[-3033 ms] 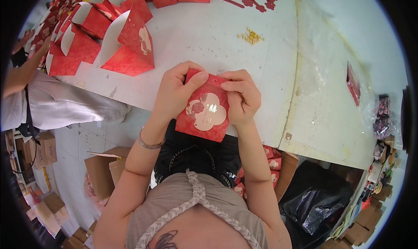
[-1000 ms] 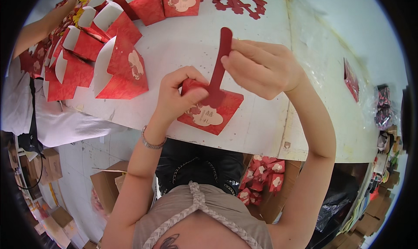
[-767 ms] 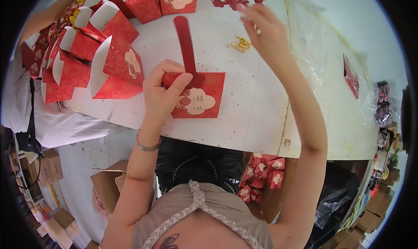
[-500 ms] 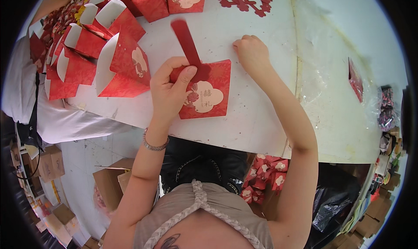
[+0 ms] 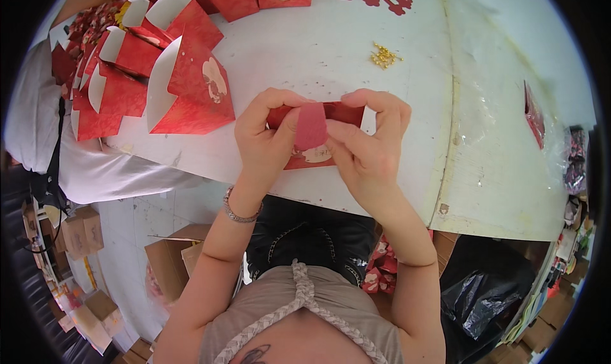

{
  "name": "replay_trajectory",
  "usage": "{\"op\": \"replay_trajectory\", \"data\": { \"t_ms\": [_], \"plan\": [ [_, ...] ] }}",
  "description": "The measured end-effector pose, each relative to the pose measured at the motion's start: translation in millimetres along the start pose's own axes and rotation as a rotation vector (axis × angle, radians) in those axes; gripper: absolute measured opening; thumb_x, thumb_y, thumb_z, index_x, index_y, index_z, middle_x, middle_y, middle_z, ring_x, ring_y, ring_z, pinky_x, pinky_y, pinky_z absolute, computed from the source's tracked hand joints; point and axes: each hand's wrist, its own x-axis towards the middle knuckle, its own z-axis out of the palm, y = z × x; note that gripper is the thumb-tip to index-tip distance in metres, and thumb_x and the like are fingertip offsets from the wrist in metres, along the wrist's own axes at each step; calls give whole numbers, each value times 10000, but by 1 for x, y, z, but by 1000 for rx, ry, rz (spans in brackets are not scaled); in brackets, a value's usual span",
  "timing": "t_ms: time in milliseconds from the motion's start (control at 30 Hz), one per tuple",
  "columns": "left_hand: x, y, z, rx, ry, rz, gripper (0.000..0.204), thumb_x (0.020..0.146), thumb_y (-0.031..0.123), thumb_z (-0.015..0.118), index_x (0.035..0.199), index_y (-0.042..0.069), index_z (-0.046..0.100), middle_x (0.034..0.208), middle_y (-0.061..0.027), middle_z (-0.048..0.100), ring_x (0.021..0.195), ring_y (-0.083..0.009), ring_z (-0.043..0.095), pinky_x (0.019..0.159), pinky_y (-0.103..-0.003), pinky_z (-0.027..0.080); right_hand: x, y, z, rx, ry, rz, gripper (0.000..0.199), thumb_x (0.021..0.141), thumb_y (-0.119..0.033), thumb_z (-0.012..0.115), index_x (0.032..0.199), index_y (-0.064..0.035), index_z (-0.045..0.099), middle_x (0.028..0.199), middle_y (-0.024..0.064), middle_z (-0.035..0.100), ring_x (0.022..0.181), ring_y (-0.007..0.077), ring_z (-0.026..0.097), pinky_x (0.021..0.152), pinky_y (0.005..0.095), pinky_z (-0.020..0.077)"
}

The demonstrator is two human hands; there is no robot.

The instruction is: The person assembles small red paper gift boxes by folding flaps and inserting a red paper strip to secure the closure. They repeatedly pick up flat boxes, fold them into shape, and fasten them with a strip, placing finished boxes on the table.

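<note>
Head camera, frame centre: the left hand (image 5: pixel 266 135) and right hand (image 5: pixel 368 144) both pinch a red paper envelope (image 5: pixel 313 138) with its flap folded toward the viewer, held just above the white table (image 5: pixel 356 39). Folded red paper pieces (image 5: pixel 159 71) crowd the upper left; small gold bits (image 5: pixel 384 56) lie above.

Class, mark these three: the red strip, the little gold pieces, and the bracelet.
red strip (image 5: pixel 311 126), head view, its middle, between the thumbs.
gold pieces (image 5: pixel 384 56), head view, centre of the pile.
bracelet (image 5: pixel 240 214), head view, band on left wrist.
</note>
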Motion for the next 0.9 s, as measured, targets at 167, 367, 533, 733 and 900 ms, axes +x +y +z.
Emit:
{"op": "replay_trajectory", "data": {
  "t_ms": [167,367,533,733,900],
  "plan": [
    [-1,-3,-2,28,-33,94,106,821,-47,607,913,3,590,857,-73,642,764,-128,605,667,-223,481,-3,0,2,47,21,77,231,615,-47,762,818,-150,725,1080,57,529,1060,272,422,910,370,300],
    [0,-20,-11,83,-130,401,189,770,-26,630,939,59,626,900,-96,663,726,-199,638,604,-263,498,-15,-8,6,305,58,306,211,630,-52,768,814,-141,716,1092,62,521,1059,263,431,897,378,318],
    [-3,-19,-12,177,-180,527,211,740,23,670,925,112,621,901,-76,666,720,-203,638,561,-281,491,-22,-11,2,91,71,99,241,613,-37,771,820,-130,689,1055,55,526,1020,260,459,873,371,343],
    [-2,-23,-12,105,-137,520,176,751,77,707,899,95,614,877,-65,684,681,-196,638,541,-275,482,-21,-8,11,161,135,115,262,614,-18,771,833,-115,663,1010,36,571,979,242,490,869,359,346],
    [-2,-8,-20,79,-237,268,181,737,51,721,897,46,637,862,-73,696,665,-203,641,541,-267,479,-8,-7,0,395,-38,344,274,653,-15,767,868,-109,625,951,37,610,845,204,556,870,357,349]
  ]
}}
